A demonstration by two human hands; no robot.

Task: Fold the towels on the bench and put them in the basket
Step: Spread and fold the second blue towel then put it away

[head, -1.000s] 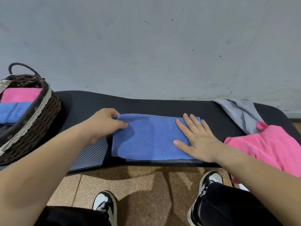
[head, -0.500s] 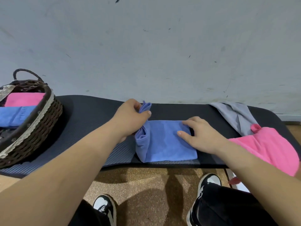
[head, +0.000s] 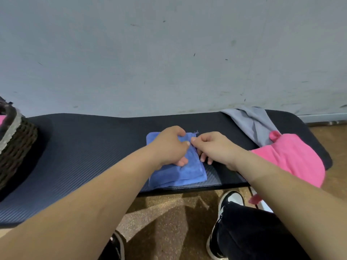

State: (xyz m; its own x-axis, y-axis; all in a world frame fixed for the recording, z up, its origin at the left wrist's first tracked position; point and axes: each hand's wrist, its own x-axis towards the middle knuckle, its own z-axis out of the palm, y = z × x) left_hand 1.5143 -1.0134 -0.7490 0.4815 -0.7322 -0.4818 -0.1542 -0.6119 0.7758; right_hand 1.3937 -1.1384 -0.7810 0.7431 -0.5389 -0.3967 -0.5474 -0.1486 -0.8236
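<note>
Left hand (head: 169, 145) and right hand (head: 214, 148) each pinch the folded blue towel (head: 180, 173). Pink towel (head: 293, 154) lies right of the right hand.

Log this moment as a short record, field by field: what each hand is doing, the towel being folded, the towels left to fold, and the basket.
left hand: pinches the right edge of the blue towel near its far corner
right hand: pinches the same edge, right beside the left hand
blue towel: folded to a small rectangle, flat on the bench near its front edge
to fold: grey towel and pink towel, unfolded and touching, at the bench's right end
basket: at the bench's left end, partly out of frame
</note>
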